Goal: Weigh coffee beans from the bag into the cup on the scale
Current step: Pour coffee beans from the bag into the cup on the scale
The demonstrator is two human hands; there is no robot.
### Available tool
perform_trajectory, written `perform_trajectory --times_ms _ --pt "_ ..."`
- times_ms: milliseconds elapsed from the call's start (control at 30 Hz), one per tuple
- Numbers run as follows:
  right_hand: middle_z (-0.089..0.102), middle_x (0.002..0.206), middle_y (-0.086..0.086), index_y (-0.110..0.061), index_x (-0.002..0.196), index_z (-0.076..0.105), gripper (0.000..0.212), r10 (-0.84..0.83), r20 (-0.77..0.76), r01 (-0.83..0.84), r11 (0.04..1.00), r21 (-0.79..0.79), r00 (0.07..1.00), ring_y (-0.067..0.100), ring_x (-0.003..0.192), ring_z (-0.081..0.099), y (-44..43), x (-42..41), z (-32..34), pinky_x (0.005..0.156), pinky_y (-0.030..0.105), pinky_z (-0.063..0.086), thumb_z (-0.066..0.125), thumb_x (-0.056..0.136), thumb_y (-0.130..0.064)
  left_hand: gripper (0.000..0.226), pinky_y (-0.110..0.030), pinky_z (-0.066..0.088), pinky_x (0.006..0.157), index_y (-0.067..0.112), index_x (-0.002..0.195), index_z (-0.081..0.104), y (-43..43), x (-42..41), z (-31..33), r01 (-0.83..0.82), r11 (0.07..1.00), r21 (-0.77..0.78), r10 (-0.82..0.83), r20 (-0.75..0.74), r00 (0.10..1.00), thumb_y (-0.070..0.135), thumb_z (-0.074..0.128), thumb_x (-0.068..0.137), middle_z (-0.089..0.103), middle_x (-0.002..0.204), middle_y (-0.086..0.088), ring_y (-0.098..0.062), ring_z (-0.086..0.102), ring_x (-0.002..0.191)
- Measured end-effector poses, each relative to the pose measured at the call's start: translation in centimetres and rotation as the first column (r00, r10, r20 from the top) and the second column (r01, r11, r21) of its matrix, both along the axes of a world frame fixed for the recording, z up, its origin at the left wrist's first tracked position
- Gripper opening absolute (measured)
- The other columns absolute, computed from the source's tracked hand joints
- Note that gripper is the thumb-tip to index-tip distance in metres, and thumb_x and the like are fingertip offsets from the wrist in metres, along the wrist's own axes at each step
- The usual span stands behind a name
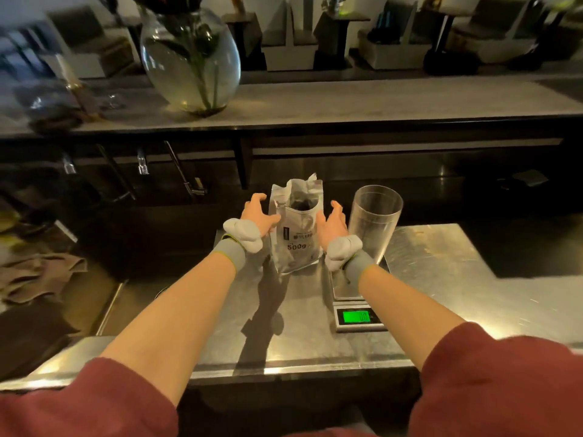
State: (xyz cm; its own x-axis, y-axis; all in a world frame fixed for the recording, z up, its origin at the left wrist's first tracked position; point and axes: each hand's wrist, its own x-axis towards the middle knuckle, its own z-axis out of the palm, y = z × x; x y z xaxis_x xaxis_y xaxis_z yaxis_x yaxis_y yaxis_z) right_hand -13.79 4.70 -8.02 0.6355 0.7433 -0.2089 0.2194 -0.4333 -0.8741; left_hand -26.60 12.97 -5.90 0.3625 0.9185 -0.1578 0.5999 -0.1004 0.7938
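I counted one silver bag (296, 238), one clear cup (373, 220), one scale (358, 310) and one glass vase (189, 58); my two hands (257, 212) (334, 220) wore two wristbands (229, 254) (359, 264).

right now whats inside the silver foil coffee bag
Through the open top of the silver foil coffee bag, something dark shows, likely beans. The opaque foil hides how full it is. Both hands flank it, open.

Dark red sleeves pushed up past the elbows; grey wristbands edged in yellow-green, with white padded pieces behind both hands.
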Motion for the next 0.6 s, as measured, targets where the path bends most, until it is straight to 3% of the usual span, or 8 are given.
perform_trajectory --times_ms 67,167,233,333,433,533,600 --pt "0.021 0.158 0.010 -0.020 0.152 0.013 0.058 -0.002 -0.057 0.006 0.998 0.067 0.998 0.031 0.144 0.025 1.0 0.4 -0.2 0.116 0.044 0.022 0.037 0.100 -0.025 0.050 -0.028 0.050 0.056 0.013 0.137 0.034 0.4 0.2 0.1 0.052 0.998 -0.041 -0.045 0.158 0.986 0.005 0.052 0.091 0.041 0.139 -0.009 -0.020 0.059 0.061" --pt "0.027 0.157 0.006 -0.022 0.152 0.009 0.061 0.063 -0.103 -0.057 0.997 0.060 0.993 0.030 0.144 0.023 2.2 1.6 -0.9 0.117 0.045 0.018 0.039 0.100 -0.029 0.035 -0.026 0.052 0.055 0.007 0.129 0.042 1.2 0.9 -0.2 0.079 0.994 -0.078 -0.064 0.173 0.983 0.003 0.046 0.094 0.054 0.104 -0.010 -0.018 0.058 0.061" --pt "0.042 0.148 0.005 -0.022 0.152 0.008 0.062 0.112 -0.101 -0.108 0.993 0.044 0.988 0.029 0.139 0.030 2.5 2.0 -1.3 0.115 0.043 0.020 0.039 0.100 -0.030 0.023 -0.035 0.055 0.066 0.000 0.115 0.050 1.5 1.3 -0.2 0.027 0.998 -0.051 -0.019 0.153 0.988 0.002 0.045 0.093 0.054 0.090 -0.012 -0.023 0.058 0.070" --pt "0.054 0.135 0.010 -0.021 0.148 0.030 0.052 0.163 -0.033 -0.163 0.987 -0.006 0.986 0.030 0.129 0.042 2.7 2.7 -1.5 0.111 0.046 0.030 0.042 0.098 -0.032 0.018 -0.040 0.049 0.088 -0.001 0.107 0.055 1.9 1.6 -0.6 -0.027 0.999 -0.020 0.029 0.135 0.990 -0.001 0.044 0.092 0.054 0.094 -0.012 -0.025 0.054 0.088" --pt "0.061 0.109 0.019 -0.008 0.117 0.060 0.032 0.202 0.006 -0.202 0.979 0.010 0.979 0.032 0.107 0.055 2.8 3.1 -1.9 0.094 0.043 0.041 0.044 0.098 -0.028 0.011 -0.035 0.047 0.079 0.006 0.096 0.050 1.6 2.2 -0.6 -0.021 0.999 -0.038 0.026 0.142 0.990 -0.001 0.042 0.093 0.054 0.083 -0.010 -0.024 0.053 0.086" --pt "0.059 0.098 0.013 -0.009 0.103 0.063 0.028 0.227 -0.029 -0.226 0.973 0.043 0.973 0.026 0.096 0.054 2.8 2.7 -2.3 0.088 0.042 0.044 0.044 0.098 -0.029 0.024 -0.023 0.042 0.064 -0.003 0.104 0.058 1.2 2.7 -0.4 -0.066 0.972 -0.225 0.139 0.329 0.934 0.000 0.037 0.092 0.050 0.067 -0.002 -0.017 0.053 0.067" --pt "0.060 0.096 0.011 -0.007 0.101 0.065 0.030 0.260 -0.053 -0.256 0.964 0.069 0.964 0.023 0.093 0.054 2.8 2.0 -2.6 0.086 0.040 0.043 0.044 0.098 -0.028 0.035 -0.024 0.042 0.072 0.002 0.104 0.065 0.9 2.7 -0.2 -0.007 0.948 -0.318 0.146 0.414 0.898 0.025 0.040 0.094 0.062 0.074 -0.006 -0.014 0.061 0.071"
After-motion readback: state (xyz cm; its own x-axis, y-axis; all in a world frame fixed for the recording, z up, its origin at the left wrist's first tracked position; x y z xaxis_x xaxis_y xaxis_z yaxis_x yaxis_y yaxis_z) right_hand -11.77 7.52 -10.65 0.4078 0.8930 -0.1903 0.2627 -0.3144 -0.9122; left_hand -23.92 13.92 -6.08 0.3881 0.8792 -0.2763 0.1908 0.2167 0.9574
